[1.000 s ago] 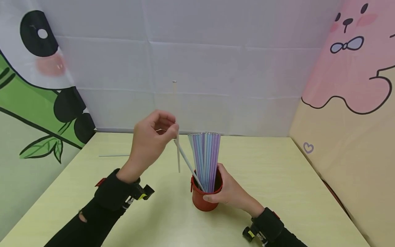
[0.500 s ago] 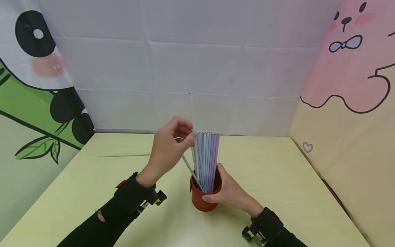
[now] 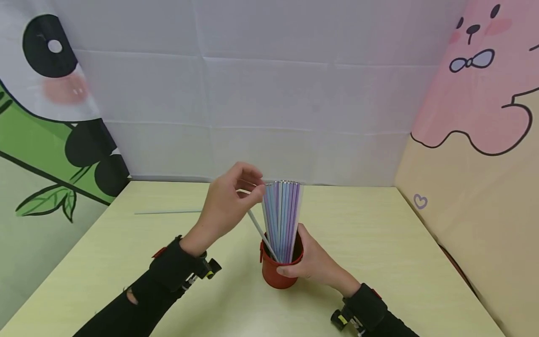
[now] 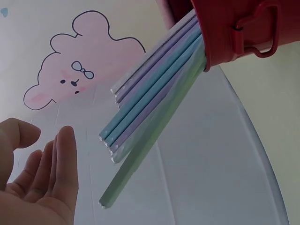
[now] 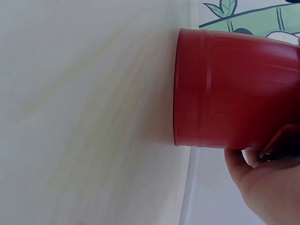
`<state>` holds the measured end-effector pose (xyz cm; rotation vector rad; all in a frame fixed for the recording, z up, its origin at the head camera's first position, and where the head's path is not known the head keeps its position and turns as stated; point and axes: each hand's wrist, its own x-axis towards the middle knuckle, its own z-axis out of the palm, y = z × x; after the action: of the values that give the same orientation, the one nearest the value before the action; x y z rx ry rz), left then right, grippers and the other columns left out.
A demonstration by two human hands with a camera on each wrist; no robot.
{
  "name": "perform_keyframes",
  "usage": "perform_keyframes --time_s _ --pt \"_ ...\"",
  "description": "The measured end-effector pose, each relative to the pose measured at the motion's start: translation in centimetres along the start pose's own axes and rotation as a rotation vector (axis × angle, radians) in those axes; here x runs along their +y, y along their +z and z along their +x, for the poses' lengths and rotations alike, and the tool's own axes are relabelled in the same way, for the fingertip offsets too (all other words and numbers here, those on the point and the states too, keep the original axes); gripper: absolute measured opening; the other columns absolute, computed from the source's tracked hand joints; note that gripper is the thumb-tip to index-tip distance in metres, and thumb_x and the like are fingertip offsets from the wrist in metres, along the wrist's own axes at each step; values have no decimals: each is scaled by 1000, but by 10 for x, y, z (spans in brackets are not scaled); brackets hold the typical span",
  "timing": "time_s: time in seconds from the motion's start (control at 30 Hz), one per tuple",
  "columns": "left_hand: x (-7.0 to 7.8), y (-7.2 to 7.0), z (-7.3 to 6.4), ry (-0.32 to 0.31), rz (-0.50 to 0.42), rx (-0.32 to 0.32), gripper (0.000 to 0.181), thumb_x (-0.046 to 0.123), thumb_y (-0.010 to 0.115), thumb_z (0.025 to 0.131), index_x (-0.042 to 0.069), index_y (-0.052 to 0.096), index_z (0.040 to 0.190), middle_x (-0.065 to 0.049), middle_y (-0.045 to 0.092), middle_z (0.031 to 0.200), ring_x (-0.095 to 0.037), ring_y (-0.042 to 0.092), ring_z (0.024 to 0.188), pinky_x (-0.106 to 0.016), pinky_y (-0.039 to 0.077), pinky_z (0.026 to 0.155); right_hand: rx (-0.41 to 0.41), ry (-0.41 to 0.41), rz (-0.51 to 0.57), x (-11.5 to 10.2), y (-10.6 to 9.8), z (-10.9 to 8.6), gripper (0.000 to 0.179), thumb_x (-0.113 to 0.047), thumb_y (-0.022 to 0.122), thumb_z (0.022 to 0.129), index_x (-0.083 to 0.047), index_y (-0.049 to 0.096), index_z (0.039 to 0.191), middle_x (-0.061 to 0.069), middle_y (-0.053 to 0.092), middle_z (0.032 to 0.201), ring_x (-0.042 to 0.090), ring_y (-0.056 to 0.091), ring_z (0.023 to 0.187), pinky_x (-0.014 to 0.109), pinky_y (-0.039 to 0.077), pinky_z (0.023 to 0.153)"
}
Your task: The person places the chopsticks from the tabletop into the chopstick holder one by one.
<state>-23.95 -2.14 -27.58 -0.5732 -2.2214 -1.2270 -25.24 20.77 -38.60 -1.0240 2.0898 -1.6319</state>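
A small red bucket [image 3: 278, 276] stands on the table, holding a bunch of pastel straws [image 3: 281, 220] in blue, purple and pale tones. One pale green straw [image 4: 124, 180] leans apart from the bunch, toward the left. My right hand [image 3: 317, 260] grips the bucket by its right side, thumb at the front rim; part of that grip also shows in the right wrist view. Just left of the straw tops is my left hand [image 3: 225, 203]. In the left wrist view its thumb and fingers are apart with nothing between them.
A thin pale blue straw [image 3: 166, 213] lies on the table [image 3: 358, 234] at the back left, its right end hidden behind my left hand. A pale cloth wall [image 3: 269, 93] closes off the back, with cartoon-printed panels at both sides.
The left hand carried an upright whitish straw rightward to the bucket and let it go; a pale straw now stands at the bunch's right edge. The right hand kept its grip.
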Motion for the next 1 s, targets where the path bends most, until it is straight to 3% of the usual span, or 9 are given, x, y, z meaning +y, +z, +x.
perform_keyframes --time_s 0.3,0.57,0.8,1.0 --pt "-12 -31 3 45 91 135 19 15 66 89 19 59 107 9 64 93 -3 61 78 -24 54 65 -2 -28 0 29 -2 5 85 -20 82 75 -28 25 139 -4 46 135 17 48 119 39 47 93" --pt "-35 -57 5 -18 175 197 18 14 65 89 16 59 106 9 64 92 -4 61 78 -19 51 66 2 -30 -10 31 -2 5 86 -21 82 75 -29 25 139 -4 45 136 18 48 120 40 47 93" --pt "-70 -68 3 -64 284 149 25 13 66 86 15 57 109 2 64 95 -10 62 81 -32 54 73 5 -25 -4 29 -2 4 86 -20 82 75 -29 25 139 -5 44 136 17 48 120 42 47 93" --pt "-109 -78 -9 -146 433 13 42 16 70 84 11 53 122 -8 59 111 -24 59 95 -43 48 82 0 -15 -6 27 -1 4 87 -19 82 75 -28 24 140 -5 44 136 17 48 120 41 47 93"
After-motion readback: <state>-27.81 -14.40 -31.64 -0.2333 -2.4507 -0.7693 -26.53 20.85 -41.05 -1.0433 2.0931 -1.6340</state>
